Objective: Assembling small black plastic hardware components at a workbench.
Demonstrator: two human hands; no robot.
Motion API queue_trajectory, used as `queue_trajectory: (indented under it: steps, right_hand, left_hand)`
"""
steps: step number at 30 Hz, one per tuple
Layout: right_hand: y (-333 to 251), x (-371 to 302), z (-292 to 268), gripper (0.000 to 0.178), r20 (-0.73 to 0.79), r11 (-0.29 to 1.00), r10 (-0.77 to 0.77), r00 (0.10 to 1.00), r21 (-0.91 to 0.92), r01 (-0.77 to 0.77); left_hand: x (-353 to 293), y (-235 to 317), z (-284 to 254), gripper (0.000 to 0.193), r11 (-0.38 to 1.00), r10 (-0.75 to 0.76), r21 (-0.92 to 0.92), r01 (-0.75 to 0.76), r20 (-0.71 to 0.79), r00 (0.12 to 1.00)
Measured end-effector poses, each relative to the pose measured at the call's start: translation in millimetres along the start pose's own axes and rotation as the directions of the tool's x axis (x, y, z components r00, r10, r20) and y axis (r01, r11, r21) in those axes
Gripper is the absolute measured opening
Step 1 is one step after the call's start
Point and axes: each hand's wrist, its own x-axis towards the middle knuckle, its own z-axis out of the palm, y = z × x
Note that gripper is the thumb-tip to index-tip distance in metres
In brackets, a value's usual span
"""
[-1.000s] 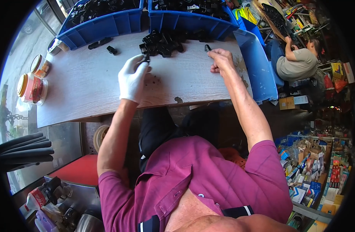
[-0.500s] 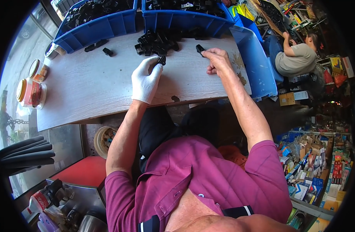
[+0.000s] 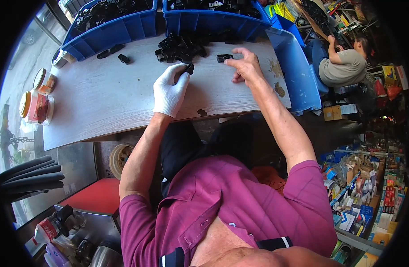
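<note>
My left hand (image 3: 169, 91), in a white knit glove, is closed on a small black plastic part (image 3: 190, 69), held between thumb and forefinger above the table. My bare right hand (image 3: 245, 69) is farther right with its fingers spread. At its thumb tip lies another black plastic part (image 3: 224, 58), oblong and with an opening in its side. Between and beyond my hands, a loose pile of similar black parts (image 3: 180, 48) rests on the table (image 3: 120, 98). A single black piece (image 3: 124, 58) lies apart on the left.
Two blue bins (image 3: 113, 33) full of black parts line the table's far side. A light-blue tub (image 3: 298, 75) adjoins the right edge. Jars (image 3: 36, 108) stand at the left. A seated person (image 3: 342, 64) works beyond the tub. Shelves of packaged goods (image 3: 356, 191) are at lower right.
My right fingers have spread from their pinch on the black part, which has turned and shifted slightly left. My left hand still holds its part, moved slightly right.
</note>
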Motion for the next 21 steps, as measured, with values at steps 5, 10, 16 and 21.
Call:
queue_trajectory:
  steps: [5, 10, 16, 21]
  right_hand:
    - [-1.6, 10.0, 6.4, 0.043, 0.009, 0.971, 0.074, 0.997, -0.23, -0.07]
    - [-5.3, -1.1, 7.9, 0.036, 0.071, 0.952, 0.053, 0.996, -0.306, -0.028]
    - [-5.4, -20.6, 18.2, 0.031, 0.254, 0.962, -0.02, 0.967, -0.258, 0.087]
    - [-5.9, -22.8, 19.5, 0.029, 0.23, 0.946, -0.034, 0.973, -0.307, 0.106]
  left_hand:
    - [-5.2, -3.9, -1.0, 0.03, 0.997, 0.07, 0.01, -0.07, 0.008, 0.998]
    - [7.5, 7.7, 3.1, 0.027, 0.982, 0.163, 0.089, -0.165, 0.031, 0.986]
    - [35.4, -7.8, 19.9, 0.025, 0.808, 0.369, 0.354, -0.471, 0.319, 0.873]
    - [45.6, -6.0, 28.7, 0.028, 0.75, 0.352, 0.407, -0.522, 0.423, 0.835]
